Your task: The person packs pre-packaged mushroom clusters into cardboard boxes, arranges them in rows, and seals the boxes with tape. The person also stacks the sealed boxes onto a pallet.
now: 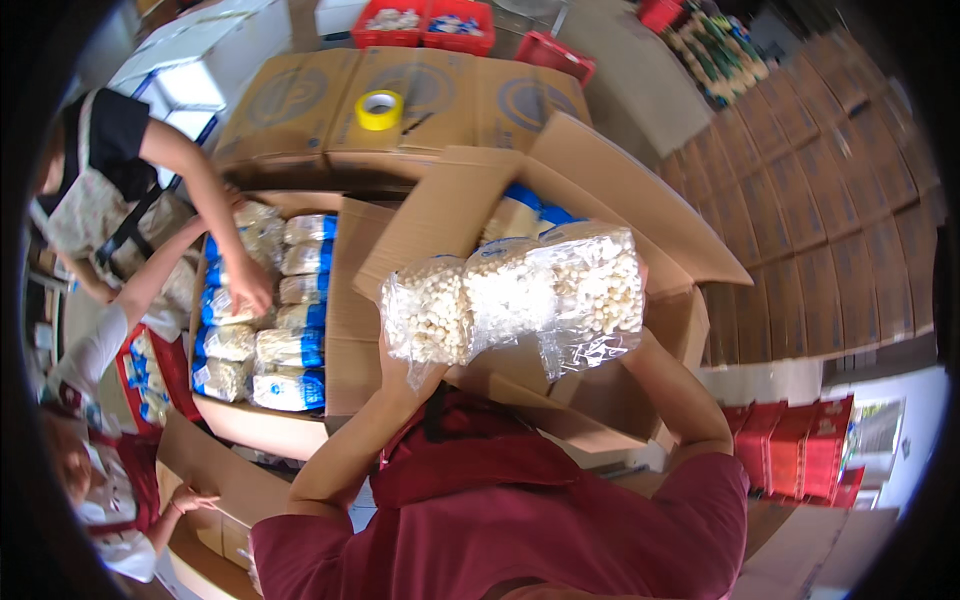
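Note:
Three bagged bunches of enoki mushrooms (pixel 510 300) are held side by side between my two hands, their pale caps facing up under clear plastic. My left hand (pixel 397 360) grips the left end, mostly hidden behind the bags. At the right end, my right hand (pixel 637 300) presses on the row; its fingers are largely covered. Below the bunches is an open cardboard box (pixel 675 330) with raised flaps, holding more blue-and-clear mushroom bags (pixel 521 206) at its far side. To the left, another open box (pixel 259 427) holds two columns of such bags.
Two co-workers are at the left; a co-worker's hand (pixel 250 285) reaches into the left box. Closed cartons (pixel 292 97) stand beyond, with a yellow tape roll (pixel 379 110) on top. Stacked cartons (pixel 802 195) and red crates (pixel 795 450) are at the right. Another open box (pixel 217 480) is lower left.

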The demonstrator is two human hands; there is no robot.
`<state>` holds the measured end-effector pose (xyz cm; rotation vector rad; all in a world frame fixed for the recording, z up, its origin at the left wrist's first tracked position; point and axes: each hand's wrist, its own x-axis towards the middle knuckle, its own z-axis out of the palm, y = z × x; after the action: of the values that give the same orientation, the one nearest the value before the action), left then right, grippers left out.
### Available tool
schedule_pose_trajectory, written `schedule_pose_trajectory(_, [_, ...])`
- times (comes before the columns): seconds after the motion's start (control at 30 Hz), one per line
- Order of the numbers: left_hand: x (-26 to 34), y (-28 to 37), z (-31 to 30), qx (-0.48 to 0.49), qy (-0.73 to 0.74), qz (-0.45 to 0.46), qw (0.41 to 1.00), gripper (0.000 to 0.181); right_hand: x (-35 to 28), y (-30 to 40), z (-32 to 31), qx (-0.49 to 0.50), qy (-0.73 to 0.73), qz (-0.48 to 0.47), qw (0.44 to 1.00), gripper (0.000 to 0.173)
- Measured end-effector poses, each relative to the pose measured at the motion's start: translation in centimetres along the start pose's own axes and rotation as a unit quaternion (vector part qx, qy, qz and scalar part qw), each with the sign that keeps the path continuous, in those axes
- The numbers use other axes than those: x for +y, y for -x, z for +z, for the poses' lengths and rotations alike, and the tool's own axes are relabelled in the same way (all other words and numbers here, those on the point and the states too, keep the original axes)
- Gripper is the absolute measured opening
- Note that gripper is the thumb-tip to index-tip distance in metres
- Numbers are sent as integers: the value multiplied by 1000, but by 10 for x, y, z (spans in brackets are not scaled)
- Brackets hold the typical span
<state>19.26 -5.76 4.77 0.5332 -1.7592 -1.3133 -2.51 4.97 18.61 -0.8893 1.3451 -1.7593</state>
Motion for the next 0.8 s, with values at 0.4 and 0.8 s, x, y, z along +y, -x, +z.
schedule_pose_trajectory(0.4, [-38,-3,-163,252,311,-270,876,59,138,-201,210,-356,491,-104,789,84])
schedule_pose_trajectory(0.8, [-129,-7,-217,1,-76,-459,885,61,360,-241,279,-222,735,-129,627,62])
